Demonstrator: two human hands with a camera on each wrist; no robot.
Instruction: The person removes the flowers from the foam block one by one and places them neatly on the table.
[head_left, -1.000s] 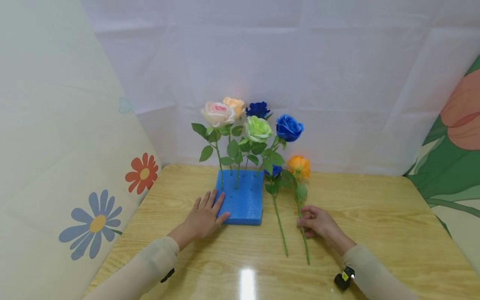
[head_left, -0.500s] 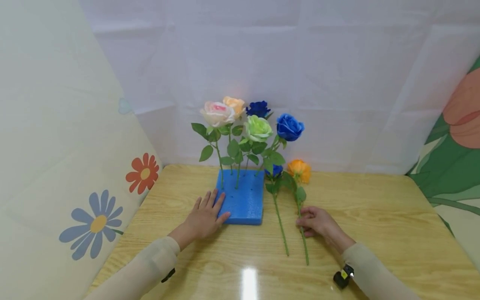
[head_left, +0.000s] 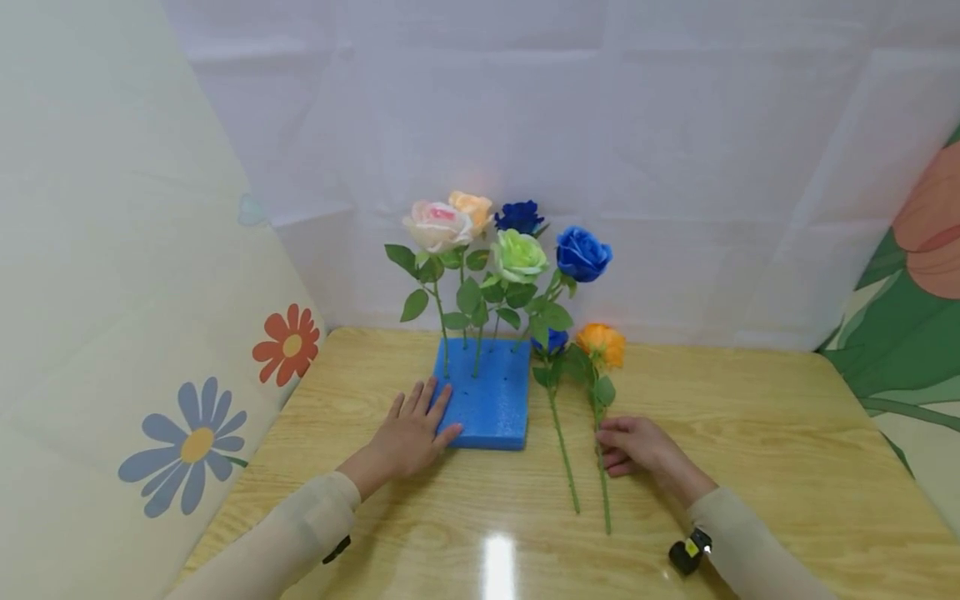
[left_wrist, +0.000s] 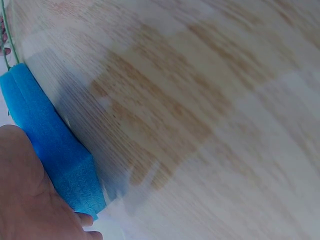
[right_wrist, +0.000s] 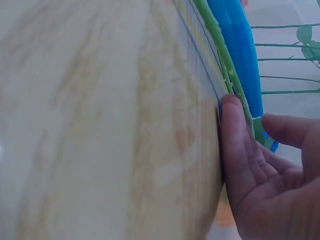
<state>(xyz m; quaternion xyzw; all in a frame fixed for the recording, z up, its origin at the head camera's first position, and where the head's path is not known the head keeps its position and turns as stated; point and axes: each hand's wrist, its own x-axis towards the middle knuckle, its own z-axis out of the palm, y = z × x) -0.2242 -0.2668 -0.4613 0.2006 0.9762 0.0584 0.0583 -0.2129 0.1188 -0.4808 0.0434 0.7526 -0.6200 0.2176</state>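
My left hand [head_left: 408,437] lies with spread fingers on the left edge of a blue foam block [head_left: 491,417]. Upright in the block's far half stand artificial roses: a pale pink one [head_left: 437,225], a peach one [head_left: 471,210], a green one [head_left: 520,257], a dark blue one [head_left: 519,217] and a bright blue one [head_left: 583,254]. Right of the block, my right hand [head_left: 637,446] holds the stem of an orange rose [head_left: 602,345] lying on the table. In the right wrist view the green stem [right_wrist: 227,60] runs between thumb and fingers.
A second blue rose [head_left: 551,342] lies between the block and the orange rose, its stem pointing toward me. The wooden table [head_left: 750,433] meets a white cloth backdrop [head_left: 712,167]. Small holes show in the block's near half.
The orange rose's head has shifted slightly toward me, and its stem end has swung a little left with my right hand. My left hand stays on the block.
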